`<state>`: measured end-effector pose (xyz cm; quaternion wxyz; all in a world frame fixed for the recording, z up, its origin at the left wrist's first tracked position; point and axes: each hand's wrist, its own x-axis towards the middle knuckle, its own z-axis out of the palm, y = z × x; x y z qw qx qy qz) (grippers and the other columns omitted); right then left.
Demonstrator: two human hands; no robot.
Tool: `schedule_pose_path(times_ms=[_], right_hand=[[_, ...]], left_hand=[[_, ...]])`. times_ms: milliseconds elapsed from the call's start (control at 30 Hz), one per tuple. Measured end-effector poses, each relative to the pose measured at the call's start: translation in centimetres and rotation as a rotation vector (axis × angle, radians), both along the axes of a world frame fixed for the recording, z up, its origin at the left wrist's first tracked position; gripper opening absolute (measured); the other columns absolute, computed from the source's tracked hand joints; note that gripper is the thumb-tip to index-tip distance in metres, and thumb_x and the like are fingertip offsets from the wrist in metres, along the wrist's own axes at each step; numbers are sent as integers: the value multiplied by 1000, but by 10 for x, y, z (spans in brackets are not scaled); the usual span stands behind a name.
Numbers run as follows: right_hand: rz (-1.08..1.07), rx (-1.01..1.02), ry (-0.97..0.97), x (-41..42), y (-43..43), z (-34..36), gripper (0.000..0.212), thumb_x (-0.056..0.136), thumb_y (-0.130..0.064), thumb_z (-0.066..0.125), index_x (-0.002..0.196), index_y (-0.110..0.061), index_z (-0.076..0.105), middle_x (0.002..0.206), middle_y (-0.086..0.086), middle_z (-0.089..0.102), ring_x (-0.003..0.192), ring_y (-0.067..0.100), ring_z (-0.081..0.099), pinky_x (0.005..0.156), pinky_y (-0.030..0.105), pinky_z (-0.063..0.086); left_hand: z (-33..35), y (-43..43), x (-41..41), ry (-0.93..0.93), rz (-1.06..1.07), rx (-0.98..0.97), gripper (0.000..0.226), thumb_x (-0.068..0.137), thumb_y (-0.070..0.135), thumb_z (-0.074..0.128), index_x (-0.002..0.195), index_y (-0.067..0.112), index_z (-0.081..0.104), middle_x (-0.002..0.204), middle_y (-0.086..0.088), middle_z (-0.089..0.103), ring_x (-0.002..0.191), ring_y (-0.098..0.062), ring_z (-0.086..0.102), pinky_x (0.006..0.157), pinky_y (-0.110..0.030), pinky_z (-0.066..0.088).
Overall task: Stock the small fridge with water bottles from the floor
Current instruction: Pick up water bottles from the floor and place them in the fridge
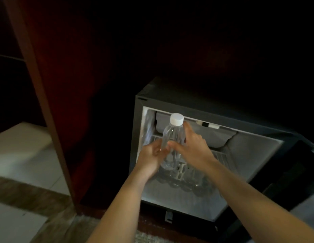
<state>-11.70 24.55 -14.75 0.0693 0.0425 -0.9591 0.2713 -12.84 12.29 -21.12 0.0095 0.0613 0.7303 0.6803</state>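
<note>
Water bottle (172,137), clear with a white cap (177,119), held upright before the open small fridge (254,155), left hand (150,157) cupping its lower body and right hand (191,146) gripping its middle, above further bottles (184,179) lying inside on the fridge floor.

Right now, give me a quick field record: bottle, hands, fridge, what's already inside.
bottle: clear, white cap, upright, in front of the open fridge
left hand: on the bottle's lower left side
right hand: on the bottle's right side
fridge: door open, wire shelf visible
already inside: several clear bottles along the bottom, count unclear
</note>
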Motion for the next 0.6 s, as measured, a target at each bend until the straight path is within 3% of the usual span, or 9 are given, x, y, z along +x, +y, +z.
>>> schedule_pose_path(times_ms=[100,233,367,433,500,600], right_hand=[[15,9,27,-8,-4,-7,64,84,-41,63,133,-33,24,109,3,65,93,28,66,83,49,54],[18,0,-5,-18,-8,-16,62,86,-39,62,135,-27,27,95,-4,60,84,21,64,77,38,53],[-18,-61,3,-29,-8,-17,58,86,-38,62,133,-26,31,117,4,63,105,29,63,94,47,48],[-26,-81,11,-34,-7,-17,53,86,-36,62,130,-27,34,123,3,61,113,29,59,99,50,44],[-44,-88,8,-40,-5,-17,48,86,-38,61,125,-26,36,119,3,63,106,28,62,95,45,46],[-95,-110,-24,-50,-1,-18,44,88,-37,60,123,-21,38,107,5,65,95,25,64,84,36,49]], left_hand=[[-3,-1,-2,-23,107,-1,32,96,24,50,125,17,61,112,-4,68,102,-13,64,79,-19,48],[-11,2,-9,-59,160,-23,39,96,29,46,130,13,56,126,-15,62,115,-26,60,91,-35,50],[-9,8,-12,-62,159,23,44,98,32,43,140,21,43,136,-2,53,123,-19,53,102,-37,46],[-9,10,-15,-67,161,40,43,99,32,41,140,23,42,136,1,52,122,-14,51,104,-35,43],[-11,11,-20,-75,186,44,40,99,29,40,138,22,46,134,2,54,123,-13,50,103,-30,42],[-15,14,-23,-123,206,90,35,99,25,40,130,20,56,112,8,59,110,-9,56,90,-21,42]])
